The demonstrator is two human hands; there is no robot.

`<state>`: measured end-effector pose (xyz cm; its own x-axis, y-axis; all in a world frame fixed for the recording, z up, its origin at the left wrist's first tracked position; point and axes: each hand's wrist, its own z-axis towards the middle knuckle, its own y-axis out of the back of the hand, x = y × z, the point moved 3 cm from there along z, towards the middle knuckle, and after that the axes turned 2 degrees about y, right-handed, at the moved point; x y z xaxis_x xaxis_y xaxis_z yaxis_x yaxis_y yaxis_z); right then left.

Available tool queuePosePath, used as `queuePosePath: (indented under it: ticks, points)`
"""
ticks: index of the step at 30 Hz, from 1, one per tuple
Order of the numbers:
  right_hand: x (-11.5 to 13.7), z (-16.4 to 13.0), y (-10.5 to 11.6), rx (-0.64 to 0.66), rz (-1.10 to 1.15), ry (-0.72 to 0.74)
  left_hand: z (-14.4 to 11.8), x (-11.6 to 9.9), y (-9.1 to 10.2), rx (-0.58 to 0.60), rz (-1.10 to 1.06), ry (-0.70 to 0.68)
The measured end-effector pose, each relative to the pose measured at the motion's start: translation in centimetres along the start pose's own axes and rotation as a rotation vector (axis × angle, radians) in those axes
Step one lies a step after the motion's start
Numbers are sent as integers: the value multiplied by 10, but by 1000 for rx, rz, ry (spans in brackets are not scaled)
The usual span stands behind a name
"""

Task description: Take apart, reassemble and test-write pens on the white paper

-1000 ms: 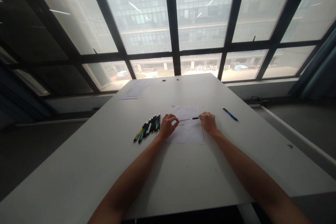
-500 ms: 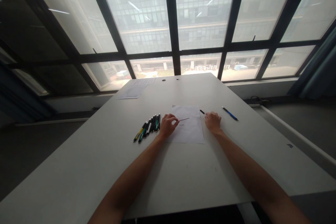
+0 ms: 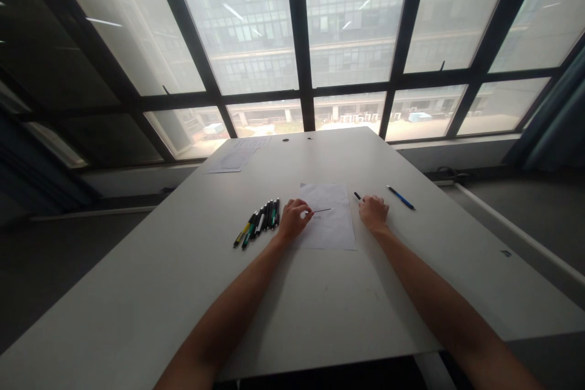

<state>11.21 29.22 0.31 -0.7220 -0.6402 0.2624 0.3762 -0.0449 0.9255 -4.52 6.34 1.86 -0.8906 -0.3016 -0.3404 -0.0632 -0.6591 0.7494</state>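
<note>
My left hand (image 3: 295, 218) pinches a thin dark pen refill (image 3: 322, 210) between thumb and forefinger, its free end pointing right over a white sheet of paper (image 3: 326, 231). My right hand (image 3: 373, 211) is closed on a short black pen part (image 3: 357, 195) beside the sheet's right edge; only its tip shows, pointing up and left. Close to my left hand lies a row of several pens (image 3: 258, 223), mostly black, some with green or yellow. A blue pen (image 3: 401, 197) rests alone to the right of my right hand.
The white table (image 3: 320, 298) reaches to the windows (image 3: 347, 24). More printed papers (image 3: 228, 160) lie at its far left. A small dark mark (image 3: 505, 253) sits near the right edge, and round dark holes (image 3: 286, 140) are at the far end.
My right hand has shifted slightly right with the black pen part, away from the paper. My left hand keeps hold of the refill and has barely moved.
</note>
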Motion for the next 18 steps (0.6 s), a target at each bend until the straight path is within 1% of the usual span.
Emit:
queuePosePath:
  ticks: [8,11,14,18]
  points:
    - [-1,1,-2,-17,5,14,0,1,-1,3,-8,2]
    - [0,2,-2,-29,20,43,1,2,-1,-7,-8,3]
    - [6,1,-1,-32,70,133,1,3,-2,-16,-7,6]
    - [15,-1,0,2,137,267,1,3,-2,-9,4,15]
